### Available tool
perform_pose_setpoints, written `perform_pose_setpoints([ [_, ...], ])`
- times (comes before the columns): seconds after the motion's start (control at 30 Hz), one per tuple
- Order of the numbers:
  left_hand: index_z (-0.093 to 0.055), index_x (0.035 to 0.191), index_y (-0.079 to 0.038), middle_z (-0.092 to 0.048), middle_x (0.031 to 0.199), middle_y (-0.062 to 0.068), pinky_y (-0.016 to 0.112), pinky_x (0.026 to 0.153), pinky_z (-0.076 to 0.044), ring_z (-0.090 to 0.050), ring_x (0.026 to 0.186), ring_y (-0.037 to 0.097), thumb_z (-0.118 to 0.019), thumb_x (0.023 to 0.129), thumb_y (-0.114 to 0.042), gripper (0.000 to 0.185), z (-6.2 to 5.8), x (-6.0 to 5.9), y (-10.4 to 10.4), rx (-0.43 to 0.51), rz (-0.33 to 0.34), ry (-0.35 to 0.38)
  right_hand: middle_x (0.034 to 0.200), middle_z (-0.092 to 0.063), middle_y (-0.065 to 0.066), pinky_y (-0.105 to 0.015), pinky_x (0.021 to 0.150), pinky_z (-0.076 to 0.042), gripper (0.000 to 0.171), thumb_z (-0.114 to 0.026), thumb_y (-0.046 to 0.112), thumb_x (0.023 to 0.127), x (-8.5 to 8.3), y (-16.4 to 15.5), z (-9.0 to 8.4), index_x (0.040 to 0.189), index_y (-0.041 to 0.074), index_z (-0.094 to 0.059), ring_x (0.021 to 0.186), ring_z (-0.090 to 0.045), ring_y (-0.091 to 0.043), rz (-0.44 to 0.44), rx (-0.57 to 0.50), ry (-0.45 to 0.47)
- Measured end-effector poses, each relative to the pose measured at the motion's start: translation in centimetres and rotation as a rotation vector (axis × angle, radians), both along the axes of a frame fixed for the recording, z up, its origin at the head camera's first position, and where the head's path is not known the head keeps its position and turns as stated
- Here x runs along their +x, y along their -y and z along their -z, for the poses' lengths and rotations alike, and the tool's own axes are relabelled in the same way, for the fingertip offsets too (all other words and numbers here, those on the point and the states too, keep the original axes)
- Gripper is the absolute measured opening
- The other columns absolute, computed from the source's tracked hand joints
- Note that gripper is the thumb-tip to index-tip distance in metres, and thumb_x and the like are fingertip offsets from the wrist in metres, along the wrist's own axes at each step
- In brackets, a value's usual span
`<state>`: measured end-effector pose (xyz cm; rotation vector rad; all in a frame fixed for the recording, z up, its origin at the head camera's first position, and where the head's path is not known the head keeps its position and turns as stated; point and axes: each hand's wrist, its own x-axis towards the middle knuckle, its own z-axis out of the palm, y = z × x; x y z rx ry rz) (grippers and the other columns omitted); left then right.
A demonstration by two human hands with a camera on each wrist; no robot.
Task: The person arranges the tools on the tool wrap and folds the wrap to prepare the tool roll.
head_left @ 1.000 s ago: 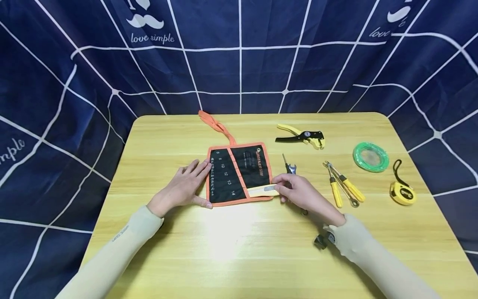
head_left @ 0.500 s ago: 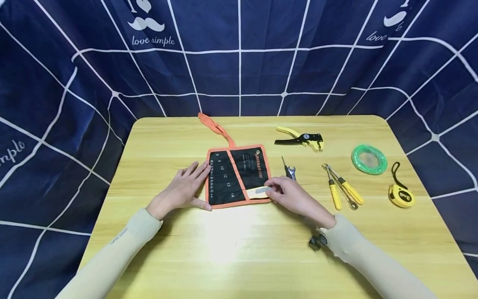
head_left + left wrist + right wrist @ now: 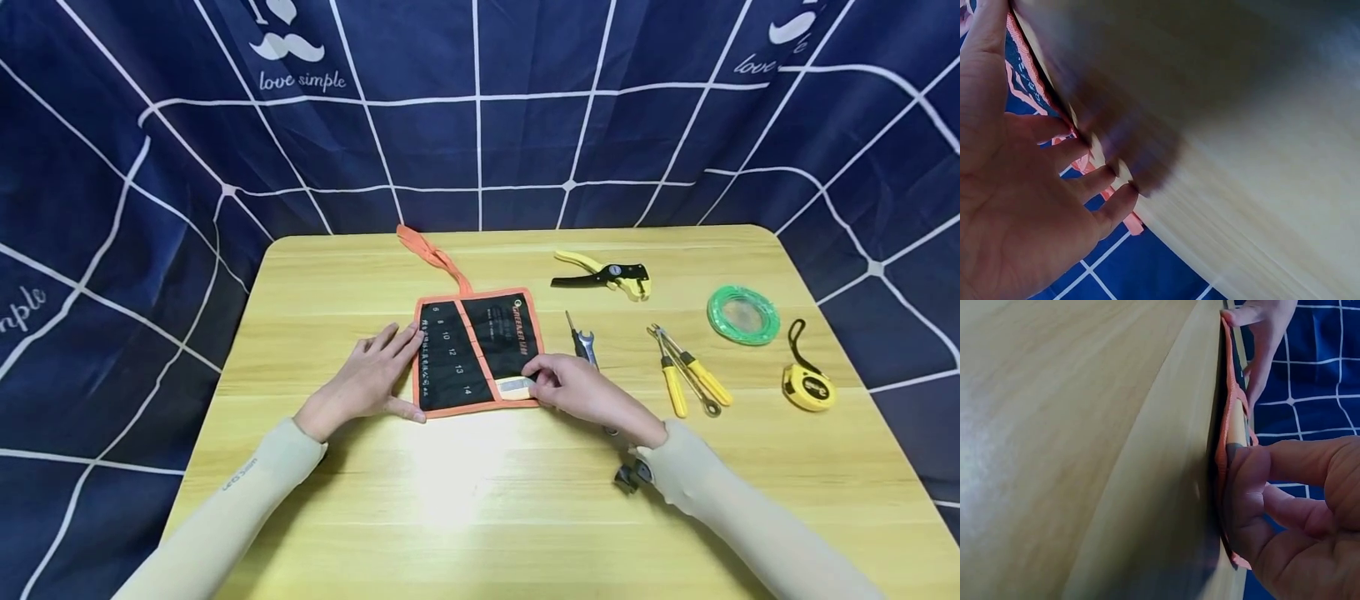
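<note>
A black tool pouch (image 3: 504, 337) with orange trim and printed size numbers lies flat on the table. My left hand (image 3: 367, 371) rests on its left edge with fingers extended; the left wrist view shows those fingertips along the orange border. At the pouch's lower right, my right hand (image 3: 573, 387) pinches a cream-yellow utility knife (image 3: 514, 387) with a grey panel between thumb and fingers. The knife's left end meets the orange band down the pouch's middle, at the slot row marked 14. In the right wrist view the knife (image 3: 1238, 422) lies along the pouch, partly covered by my fingers.
Right of the pouch are a small screwdriver (image 3: 572, 327) and an open-end wrench (image 3: 587, 343), partly under my right hand. Beyond lie wire strippers (image 3: 615, 273), yellow-handled tools (image 3: 697, 375), a green wire coil (image 3: 743, 315) and a yellow tape measure (image 3: 808, 388). An orange strap (image 3: 431, 252) trails behind the pouch.
My right hand has moved left with the utility knife, and less of the knife now shows beside the pouch's middle band. My left hand has stayed in place.
</note>
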<state>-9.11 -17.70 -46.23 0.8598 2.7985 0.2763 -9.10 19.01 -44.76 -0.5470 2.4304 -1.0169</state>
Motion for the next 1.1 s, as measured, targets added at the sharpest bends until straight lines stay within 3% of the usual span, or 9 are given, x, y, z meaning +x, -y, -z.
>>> perform_pose_setpoints([
  [0.2, -0.028, 0.171, 0.001, -0.023, 0.178, 0.021, 0.071, 0.114, -0.034, -0.023, 0.160, 0.050, -0.085, 0.077, -0.076, 0.135, 0.0, -0.1, -0.4, 0.004, 0.005, 0.004, 0.093, -0.067, 0.001, -0.035, 0.078, -0.050, 0.024, -0.070, 0.008, 0.103, 0.0, 0.1, 0.1, 0.126, 0.001, -0.071, 0.082, -0.061, -0.016, 0.009, -0.017, 0.027],
  [0.47, -0.030, 0.171, 0.001, -0.025, 0.177, 0.021, 0.072, 0.113, -0.035, -0.025, 0.159, 0.051, -0.086, 0.075, -0.077, 0.136, 0.1, -0.3, -0.2, 0.006, 0.003, -0.015, 0.093, -0.063, -0.002, -0.032, 0.078, -0.049, 0.023, -0.061, -0.001, 0.100, -0.1, 0.7, 0.0, 0.123, -0.001, -0.067, 0.084, -0.058, -0.017, 0.002, -0.067, 0.081],
  [0.67, -0.030, 0.171, 0.000, -0.026, 0.177, 0.021, 0.072, 0.111, -0.036, -0.025, 0.159, 0.051, -0.086, 0.074, -0.077, 0.136, 0.2, -0.1, 0.2, 0.012, -0.006, -0.021, 0.097, -0.063, -0.002, -0.034, 0.082, -0.049, 0.019, -0.065, 0.006, 0.106, 0.0, 1.0, 0.6, 0.123, 0.001, -0.068, 0.087, -0.057, -0.017, -0.007, -0.095, 0.066],
  [0.87, -0.031, 0.171, 0.001, -0.026, 0.177, 0.022, 0.073, 0.111, -0.036, -0.025, 0.159, 0.052, -0.085, 0.076, -0.077, 0.135, 0.5, 0.3, 0.2, 0.014, 0.003, -0.008, 0.105, -0.065, -0.004, -0.035, 0.086, -0.052, 0.025, -0.069, 0.010, 0.106, 1.1, 0.8, 0.8, 0.128, -0.001, -0.069, 0.093, -0.060, -0.018, 0.029, -0.106, 0.068],
  [1.1, -0.033, 0.170, 0.002, -0.027, 0.176, 0.023, 0.074, 0.111, -0.036, -0.025, 0.158, 0.053, -0.087, 0.075, -0.075, 0.133, 0.4, 0.3, 0.0, 0.028, -0.004, -0.022, 0.111, -0.068, -0.006, -0.033, 0.084, -0.054, 0.032, -0.072, 0.012, 0.106, 1.8, 0.0, 0.1, 0.133, -0.002, -0.067, 0.093, -0.064, -0.018, 0.058, -0.145, 0.058],
])
